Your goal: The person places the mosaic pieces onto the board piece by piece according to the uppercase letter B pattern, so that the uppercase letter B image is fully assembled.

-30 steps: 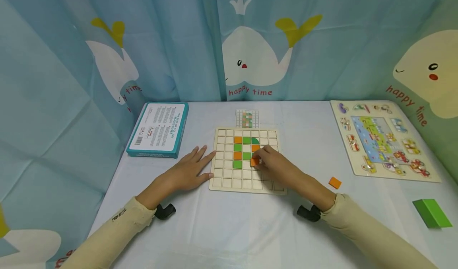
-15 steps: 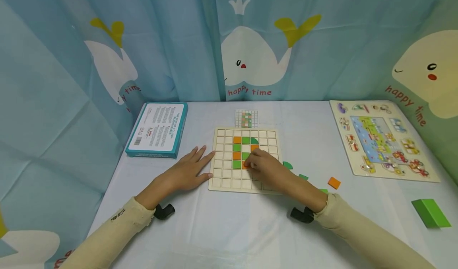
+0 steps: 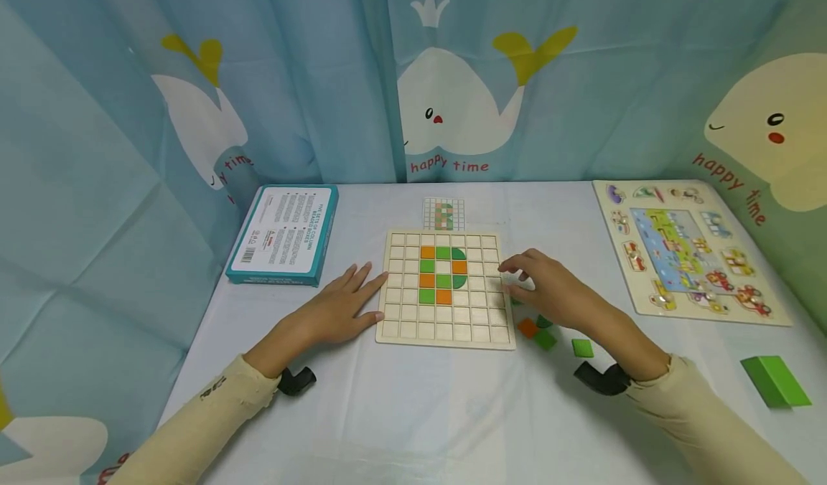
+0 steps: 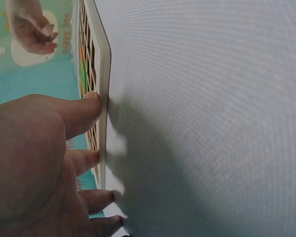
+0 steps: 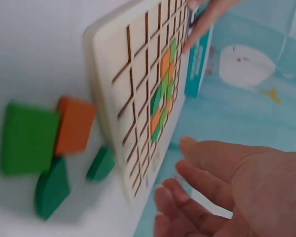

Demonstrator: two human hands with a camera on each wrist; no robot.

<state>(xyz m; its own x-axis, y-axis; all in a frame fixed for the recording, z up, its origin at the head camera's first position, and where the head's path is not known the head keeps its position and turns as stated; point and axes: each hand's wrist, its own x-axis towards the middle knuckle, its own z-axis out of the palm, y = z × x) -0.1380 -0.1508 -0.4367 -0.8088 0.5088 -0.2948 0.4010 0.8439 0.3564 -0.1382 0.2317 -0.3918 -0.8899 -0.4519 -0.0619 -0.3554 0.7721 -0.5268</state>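
Note:
A wooden grid board lies on the table, with orange and green square tiles and dark green quarter-circle tiles seated in its cells. My left hand rests flat beside it, fingers spread; in the left wrist view, thumb and fingertips touch the board's edge. Above the board's right edge hovers my right hand, fingers loosely bent and nothing between them. Under and beside it lie a loose orange square tile, green square tiles and dark green quarter-circle tiles. The hand partly covers one.
A small pattern card lies behind the board. To the left is a teal-edged box. A wooden picture puzzle lies at right, with a green block in front of it. Curtains hang behind the table.
The orange square tile my right hand held now sits in the board beside the lower green square. That hand has let go and moved right, off the tiles. My left hand has stayed put.

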